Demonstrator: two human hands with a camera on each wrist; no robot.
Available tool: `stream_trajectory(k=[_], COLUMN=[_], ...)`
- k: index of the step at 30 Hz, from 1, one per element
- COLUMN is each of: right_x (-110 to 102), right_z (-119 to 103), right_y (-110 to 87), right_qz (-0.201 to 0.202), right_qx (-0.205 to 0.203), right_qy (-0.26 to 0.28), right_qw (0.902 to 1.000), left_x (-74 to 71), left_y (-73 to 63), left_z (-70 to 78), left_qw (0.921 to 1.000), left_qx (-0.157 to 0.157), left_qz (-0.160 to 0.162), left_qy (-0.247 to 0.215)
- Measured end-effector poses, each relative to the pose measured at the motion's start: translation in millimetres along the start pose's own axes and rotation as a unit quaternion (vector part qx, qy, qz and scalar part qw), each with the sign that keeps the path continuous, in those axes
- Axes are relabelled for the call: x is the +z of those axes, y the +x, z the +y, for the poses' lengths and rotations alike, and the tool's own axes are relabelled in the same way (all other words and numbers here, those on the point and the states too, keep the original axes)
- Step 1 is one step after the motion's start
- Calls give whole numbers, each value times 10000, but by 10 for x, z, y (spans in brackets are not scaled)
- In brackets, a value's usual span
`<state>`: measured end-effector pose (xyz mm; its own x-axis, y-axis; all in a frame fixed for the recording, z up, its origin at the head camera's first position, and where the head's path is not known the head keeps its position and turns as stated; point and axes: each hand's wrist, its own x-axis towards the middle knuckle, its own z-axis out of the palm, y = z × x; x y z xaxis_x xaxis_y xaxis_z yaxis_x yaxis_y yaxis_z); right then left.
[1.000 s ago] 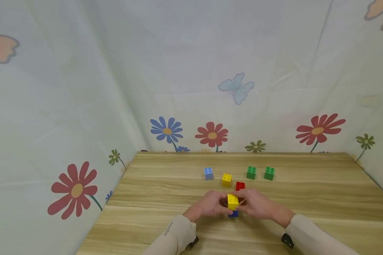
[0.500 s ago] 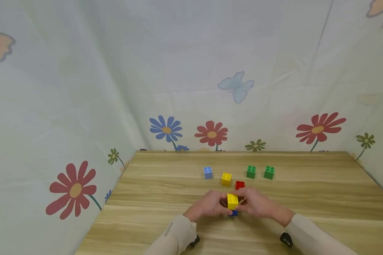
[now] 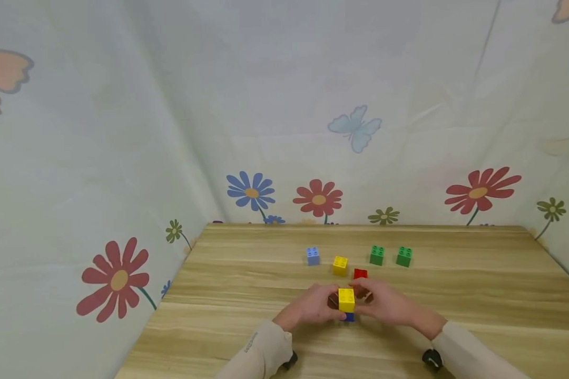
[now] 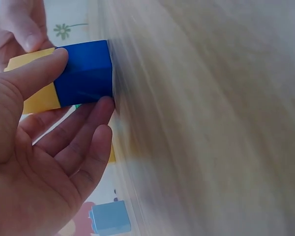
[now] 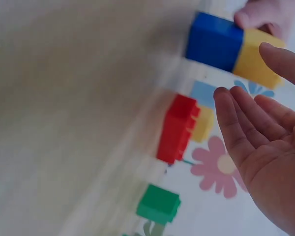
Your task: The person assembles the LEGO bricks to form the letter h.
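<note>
A yellow toy brick (image 3: 346,300) sits squarely on top of a dark blue brick (image 4: 84,73), which stands on the wooden table. My left hand (image 3: 315,303) holds this two-brick stack, its thumb lying across the seam on the near side and its fingertips behind. On the other side, my right hand (image 5: 268,132) has its fingers straight and spread from the thumb, with no brick between them. Its thumb tip overlaps the yellow brick's edge in the right wrist view. Just past the right fingers lies a red brick (image 3: 360,274), partly hidden by that hand in the head view.
Farther back on the table (image 3: 246,279) stand a light blue brick (image 3: 313,256), a second yellow brick (image 3: 340,266) and two green bricks, one left (image 3: 376,255) and one right (image 3: 404,256). A flower-printed cloth (image 3: 284,131) hangs behind the table's back edge.
My right hand has loosened from the yellow brick and moved slightly right, fingers spreading. The left hand keeps its hold on the stack. The head view has shifted slightly.
</note>
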<state>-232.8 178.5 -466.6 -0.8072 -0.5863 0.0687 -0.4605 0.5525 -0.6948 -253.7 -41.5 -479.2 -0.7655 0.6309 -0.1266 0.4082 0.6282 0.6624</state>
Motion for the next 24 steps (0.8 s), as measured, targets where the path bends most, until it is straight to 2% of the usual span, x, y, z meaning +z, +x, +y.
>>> stream_trajectory(k=[6, 10, 16, 24], right_x=[-185, -297, -386, -428], right_z=[54, 130, 170, 225], right_y=[-100, -162, -218, -273], right_qz=[415, 604, 665, 740], right_qx=[26, 205, 569, 635], right_qy=[-259, -434, -426, -529], right_qw=[9988, 9970, 9953, 9938], left_x=[-4, -11, -30, -31], left_y=[-36, -47, -50, -42], left_z=[-13, 13, 50, 78], left_qw=[9999, 9997, 9994, 9990], left_qx=[-127, -216, -260, -243], left_qz=[36, 2, 16, 36], left_qy=[-56, -88, -248, -360])
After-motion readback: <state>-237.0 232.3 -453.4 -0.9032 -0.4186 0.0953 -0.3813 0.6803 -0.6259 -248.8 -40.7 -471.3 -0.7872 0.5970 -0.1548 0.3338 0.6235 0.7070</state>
